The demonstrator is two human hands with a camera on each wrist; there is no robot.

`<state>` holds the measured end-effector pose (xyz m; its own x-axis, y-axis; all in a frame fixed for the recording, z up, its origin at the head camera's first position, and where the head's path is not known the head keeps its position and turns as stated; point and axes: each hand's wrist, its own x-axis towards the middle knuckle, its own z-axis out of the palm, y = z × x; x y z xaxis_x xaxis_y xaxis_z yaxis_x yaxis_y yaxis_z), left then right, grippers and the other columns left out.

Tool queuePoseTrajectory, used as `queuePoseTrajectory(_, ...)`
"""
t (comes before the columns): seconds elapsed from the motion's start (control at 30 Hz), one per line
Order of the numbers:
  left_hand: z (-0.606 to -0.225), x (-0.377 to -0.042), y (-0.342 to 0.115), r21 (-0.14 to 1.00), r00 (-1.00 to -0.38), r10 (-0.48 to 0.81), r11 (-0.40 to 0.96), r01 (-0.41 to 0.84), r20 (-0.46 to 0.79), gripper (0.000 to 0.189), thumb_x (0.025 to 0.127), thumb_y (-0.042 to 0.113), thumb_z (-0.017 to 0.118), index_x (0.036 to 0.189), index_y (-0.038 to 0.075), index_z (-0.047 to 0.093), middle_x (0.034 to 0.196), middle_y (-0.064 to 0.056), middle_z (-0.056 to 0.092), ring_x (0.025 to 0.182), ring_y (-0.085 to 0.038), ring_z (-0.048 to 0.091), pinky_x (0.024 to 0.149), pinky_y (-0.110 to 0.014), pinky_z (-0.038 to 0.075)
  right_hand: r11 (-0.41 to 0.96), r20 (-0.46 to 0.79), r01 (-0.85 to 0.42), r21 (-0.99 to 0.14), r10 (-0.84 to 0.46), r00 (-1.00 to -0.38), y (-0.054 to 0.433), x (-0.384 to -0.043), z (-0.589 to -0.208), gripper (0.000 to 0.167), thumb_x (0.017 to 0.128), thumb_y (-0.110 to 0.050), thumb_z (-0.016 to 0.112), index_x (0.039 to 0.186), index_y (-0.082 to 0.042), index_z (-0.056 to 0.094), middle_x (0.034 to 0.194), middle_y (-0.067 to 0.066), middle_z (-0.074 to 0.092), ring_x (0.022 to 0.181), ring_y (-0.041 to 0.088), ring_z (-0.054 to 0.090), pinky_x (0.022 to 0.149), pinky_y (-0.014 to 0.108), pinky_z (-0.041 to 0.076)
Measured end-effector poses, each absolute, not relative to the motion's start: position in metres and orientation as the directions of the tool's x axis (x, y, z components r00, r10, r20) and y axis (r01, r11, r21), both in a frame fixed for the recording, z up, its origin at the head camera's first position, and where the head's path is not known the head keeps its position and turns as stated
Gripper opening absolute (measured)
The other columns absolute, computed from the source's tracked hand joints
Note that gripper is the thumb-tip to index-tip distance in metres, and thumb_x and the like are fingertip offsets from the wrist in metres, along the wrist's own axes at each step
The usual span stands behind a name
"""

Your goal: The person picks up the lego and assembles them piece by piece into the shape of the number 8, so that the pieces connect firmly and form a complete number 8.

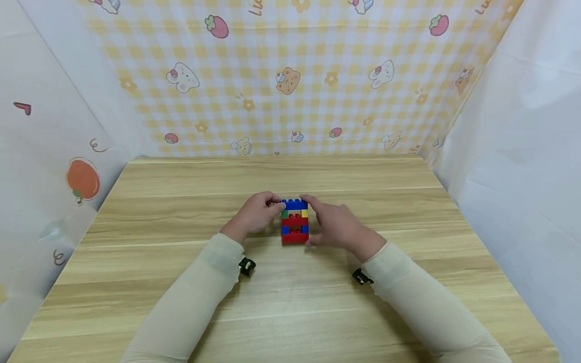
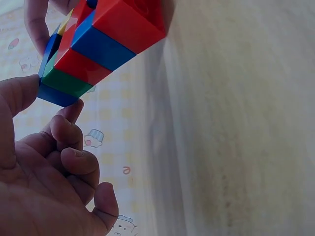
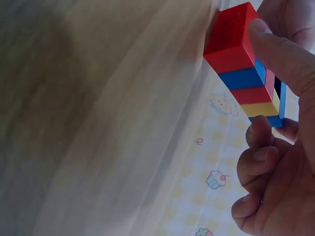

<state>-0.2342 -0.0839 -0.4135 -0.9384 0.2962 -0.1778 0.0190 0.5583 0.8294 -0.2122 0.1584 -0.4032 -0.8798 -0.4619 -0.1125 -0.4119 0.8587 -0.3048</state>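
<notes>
A small tower of toy building bricks (image 1: 295, 222) is in the middle of the head view, between both hands. Red bricks form its bottom and middle layers, with small blue bricks between them. Above come a green brick (image 2: 67, 81) and a yellow brick (image 3: 259, 109), topped by a long blue brick (image 1: 296, 205). My left hand (image 1: 257, 214) pinches the left end of this top brick between thumb and index finger. My right hand (image 1: 340, 227) grips the right side, index finger at the top and thumb on the bottom red brick (image 3: 231, 37). That brick's underside partly shows in the wrist views.
The wooden table (image 1: 290, 302) extends around the tower on every side. Behind it hangs a yellow checked cloth (image 1: 272, 101) with cartoon prints. White sheets (image 1: 522, 126) border the table at left and right. A black clip (image 1: 247, 266) hangs at the left cuff.
</notes>
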Motion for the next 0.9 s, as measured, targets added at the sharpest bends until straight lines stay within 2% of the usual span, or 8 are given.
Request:
queuePoseTrajectory(0.07,-0.415,-0.234,-0.084,0.832,-0.937,0.295,0.555,0.009,-0.187,0.034,0.109,0.032,0.060,0.131,0.006,0.065,0.110,-0.009,0.061,0.101,-0.027,0.056,0.086,-0.037,0.049,0.865,-0.126,-0.410,-0.290,-0.459,-0.880,0.156,-0.211,-0.404,0.116,0.077,-0.049,0.094,0.167,-0.024,0.023,0.093,0.001,0.069,0.075,0.018,0.060,0.067,0.034,0.049)
queuePoseTrajectory(0.17,-0.416,-0.234,-0.085,0.834,-0.936,0.291,0.551,-0.005,-0.197,0.034,0.109,0.032,0.059,0.131,0.007,0.065,0.111,-0.009,0.062,0.101,-0.027,0.056,0.086,-0.037,0.050,0.872,-0.133,-0.412,-0.266,-0.456,-0.880,0.153,-0.211,-0.405,0.120,0.077,-0.050,0.094,0.167,-0.022,0.020,0.107,0.004,0.075,0.078,0.017,0.062,0.072,0.037,0.050)
queuePoseTrajectory(0.3,-0.418,-0.235,-0.085,0.834,-0.936,0.294,0.552,0.003,-0.191,0.035,0.109,0.032,0.058,0.133,0.006,0.064,0.110,-0.009,0.062,0.100,-0.026,0.056,0.085,-0.036,0.050,0.877,-0.127,-0.412,-0.248,-0.451,-0.884,0.152,-0.211,-0.408,0.120,0.077,-0.049,0.094,0.167,-0.021,0.020,0.121,0.006,0.075,0.082,0.016,0.064,0.079,0.040,0.052)
queuePoseTrajectory(0.47,-0.421,-0.233,-0.087,0.832,-0.936,0.302,0.554,0.017,-0.181,0.040,0.107,0.032,0.062,0.141,0.011,0.060,0.097,-0.008,0.056,0.080,-0.023,0.054,0.067,-0.032,0.046,0.872,-0.136,-0.400,-0.281,-0.449,-0.883,0.152,-0.213,-0.409,0.116,0.079,-0.045,0.094,0.166,-0.022,0.020,0.113,0.005,0.074,0.082,0.018,0.064,0.082,0.041,0.055)
queuePoseTrajectory(0.6,-0.421,-0.231,-0.087,0.803,-0.933,0.326,0.591,0.074,-0.154,0.055,0.101,0.033,0.073,0.150,0.020,0.052,0.093,-0.005,0.052,0.069,-0.021,0.050,0.059,-0.031,0.041,0.866,-0.158,-0.382,-0.323,-0.447,-0.881,0.152,-0.216,-0.408,0.116,0.078,-0.044,0.094,0.166,-0.023,0.021,0.100,0.002,0.069,0.080,0.019,0.062,0.075,0.038,0.054)
queuePoseTrajectory(0.67,-0.420,-0.229,-0.087,0.768,-0.931,0.335,0.631,0.108,-0.144,0.065,0.096,0.035,0.079,0.153,0.024,0.048,0.094,-0.004,0.053,0.072,-0.022,0.051,0.061,-0.032,0.042,0.863,-0.169,-0.373,-0.340,-0.446,-0.879,0.152,-0.219,-0.409,0.116,0.077,-0.042,0.095,0.165,-0.024,0.022,0.096,0.001,0.067,0.080,0.020,0.061,0.072,0.037,0.052)
queuePoseTrajectory(0.73,-0.419,-0.227,-0.087,0.727,-0.930,0.339,0.674,0.132,-0.145,0.074,0.092,0.038,0.083,0.155,0.028,0.045,0.095,-0.004,0.055,0.077,-0.023,0.053,0.068,-0.036,0.042,0.859,-0.180,-0.365,-0.360,-0.448,-0.876,0.153,-0.222,-0.409,0.116,0.077,-0.041,0.095,0.165,-0.023,0.022,0.095,0.002,0.065,0.080,0.021,0.061,0.071,0.036,0.052)
queuePoseTrajectory(0.9,-0.420,-0.223,-0.085,0.615,-0.922,0.349,0.768,0.179,-0.168,0.095,0.083,0.045,0.090,0.161,0.033,0.036,0.101,-0.002,0.063,0.093,-0.023,0.059,0.096,-0.048,0.034,0.839,-0.197,-0.350,-0.417,-0.460,-0.866,0.154,-0.228,-0.410,0.113,0.077,-0.036,0.096,0.163,-0.023,0.024,0.092,0.003,0.064,0.079,0.021,0.059,0.069,0.036,0.051)
